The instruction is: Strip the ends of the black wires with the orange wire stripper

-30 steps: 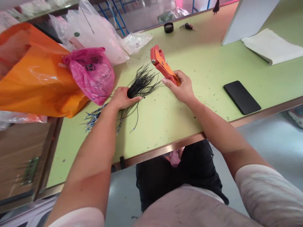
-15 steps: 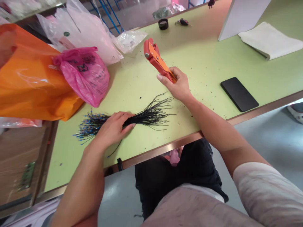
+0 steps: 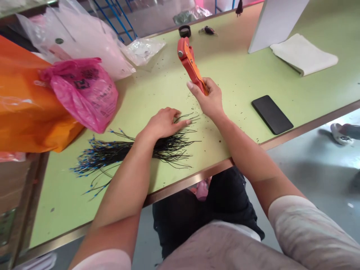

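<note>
A bundle of thin black wires (image 3: 112, 152) with blue-tipped left ends lies spread on the green tabletop. Over its right part rests my left hand (image 3: 164, 123), thumb and fingers apart by several loose wire ends; the palm hides the wires under it. My right hand (image 3: 210, 98) is wrapped around the handles of a red and orange wire stripper (image 3: 189, 62), held above the table with its head pointing up and away from me. No wire shows in the tool's head.
At left stand an orange bag (image 3: 25, 108), a pink plastic bag (image 3: 87, 90) and white plastic bags (image 3: 84, 41). A black phone (image 3: 272, 114) and folded white cloth (image 3: 303, 54) lie at right. Black tape (image 3: 185, 31) and keys (image 3: 207, 30) sit near the back edge. Dark scraps dot the table.
My left hand has let go of the bundle's middle and moved right to the bare wire ends. The wires have spread out. My right hand still holds the wire stripper, now more upright.
</note>
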The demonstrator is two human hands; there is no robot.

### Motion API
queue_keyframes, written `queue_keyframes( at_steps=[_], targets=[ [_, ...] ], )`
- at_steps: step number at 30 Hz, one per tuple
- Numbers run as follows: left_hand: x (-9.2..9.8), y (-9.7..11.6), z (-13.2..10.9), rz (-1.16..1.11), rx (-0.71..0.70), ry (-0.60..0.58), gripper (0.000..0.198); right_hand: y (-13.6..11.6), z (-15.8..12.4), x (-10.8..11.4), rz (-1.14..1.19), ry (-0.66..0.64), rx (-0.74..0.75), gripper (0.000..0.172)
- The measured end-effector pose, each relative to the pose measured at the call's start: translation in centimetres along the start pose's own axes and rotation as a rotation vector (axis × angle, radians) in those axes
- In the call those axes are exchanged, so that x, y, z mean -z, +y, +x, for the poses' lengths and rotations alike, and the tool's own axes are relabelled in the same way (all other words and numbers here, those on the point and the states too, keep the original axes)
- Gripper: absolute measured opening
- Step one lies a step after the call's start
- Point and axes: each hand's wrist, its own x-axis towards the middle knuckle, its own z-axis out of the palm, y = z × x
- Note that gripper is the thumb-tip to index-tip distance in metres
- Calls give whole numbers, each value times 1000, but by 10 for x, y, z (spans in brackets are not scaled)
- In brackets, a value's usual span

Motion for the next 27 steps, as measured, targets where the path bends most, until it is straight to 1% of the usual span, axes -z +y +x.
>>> queue_keyframes(
  at_steps=[2,3,5,7,9,11,12,16,18,21,24,25,27],
  targets=[
    [-5,2,-2,98,-25,-39,44,-1,-1,0,29,19,-8,67],
    [-7,4,-3,141,-13,-65,37,-1,-2,0,37,24,-14,66],
    [-10,10,-5,175,25,-79,21,0,-5,0,39,33,-36,63],
    [-14,13,-6,184,42,-63,17,2,-6,1,24,36,-70,63],
    [-17,12,-6,149,74,-2,17,6,-5,3,9,37,-103,64],
    [-19,6,-6,33,144,79,16,11,-2,5,17,27,-143,64],
    [-20,3,-6,-72,179,110,15,14,0,6,27,15,-170,64],
    [-23,-10,-1,-711,256,185,20,22,5,9,70,-64,-275,67],
    [-24,-12,1,-945,264,217,28,23,5,10,91,-113,-300,66],
    [-25,-13,4,-1079,225,246,42,21,3,10,98,-188,-314,56],
    [-26,-13,3,-1147,160,252,59,20,1,9,103,-216,-302,48],
    [-26,-13,2,-1166,136,245,62,20,0,9,109,-221,-296,46],
    [-25,-11,0,-1180,96,225,59,20,0,7,128,-237,-296,46]
  ],
)
